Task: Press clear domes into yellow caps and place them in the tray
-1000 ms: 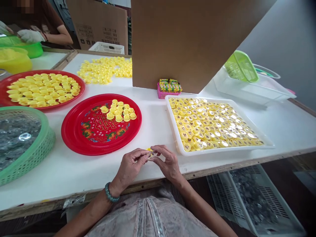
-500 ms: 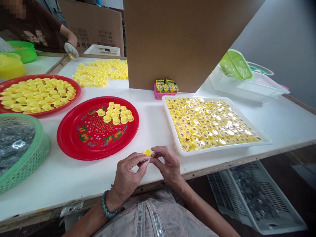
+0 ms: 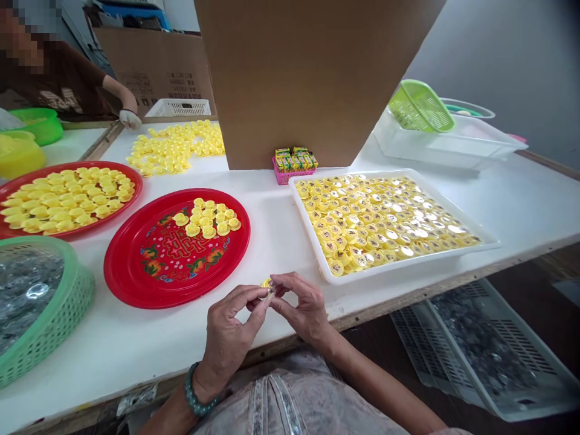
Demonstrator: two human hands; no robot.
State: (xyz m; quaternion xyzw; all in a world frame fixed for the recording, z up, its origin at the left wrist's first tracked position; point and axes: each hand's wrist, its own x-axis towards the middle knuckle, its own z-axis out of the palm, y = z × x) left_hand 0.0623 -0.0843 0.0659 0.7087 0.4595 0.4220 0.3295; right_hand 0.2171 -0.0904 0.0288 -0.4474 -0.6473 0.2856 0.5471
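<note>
My left hand (image 3: 235,320) and my right hand (image 3: 301,305) meet at the fingertips over the table's front edge, both in a pinch. A small yellow plastic cap (image 3: 266,282) shows at the left fingertips, partly hidden by the fingers. Between the thumbs and forefingers is a small clear plastic piece (image 3: 272,290), closest to the right fingers; its exact shape is hard to make out. Left of my hands lies a red patterned tray (image 3: 122,266) bearing a cluster of yellow caps (image 3: 208,217). To the right, a white tray (image 3: 312,241) is full of yellow caps with printed faces under shiny tops.
A green basket (image 3: 67,314) of clear pieces stands at left, before another red tray (image 3: 136,196) of caps. Loose caps (image 3: 163,148) lie behind. A cardboard panel (image 3: 312,78) rises beyond a pink basket (image 3: 294,176) of small boxes. A co-worker's gloved hand (image 3: 130,119) rests far left.
The view has shifted slightly. My fingertips have drawn closer around the pieces, and less of the yellow cap shows. The yellow piece at the co-worker's glove is no longer visible.
</note>
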